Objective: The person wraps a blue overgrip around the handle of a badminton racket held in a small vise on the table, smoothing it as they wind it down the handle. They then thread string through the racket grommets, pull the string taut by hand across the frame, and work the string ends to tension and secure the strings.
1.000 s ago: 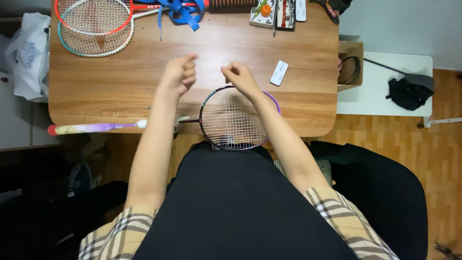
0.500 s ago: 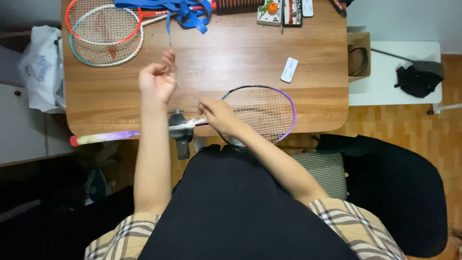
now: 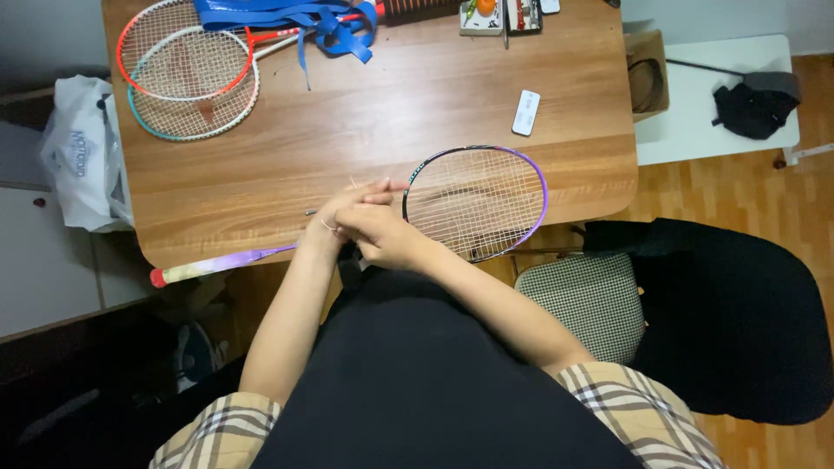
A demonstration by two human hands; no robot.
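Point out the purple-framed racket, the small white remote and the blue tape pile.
purple-framed racket (image 3: 476,204), head view, on its strung face.
small white remote (image 3: 526,113), head view, on its middle.
blue tape pile (image 3: 287,15), head view, on the bunched strips.

The person wears a black garment that fills the lower middle of the frame, broad and plain, with no print or seam showing. At the lower left and lower right corners, short sleeves in a beige check pattern with dark and reddish lines come out from under the black cloth and end above the elbows. Both forearms are bare from there up to the wrists. The left hand (image 3: 343,215) carries a thin ring on one finger. The right hand (image 3: 382,236) shows no ring or band on its visible side.
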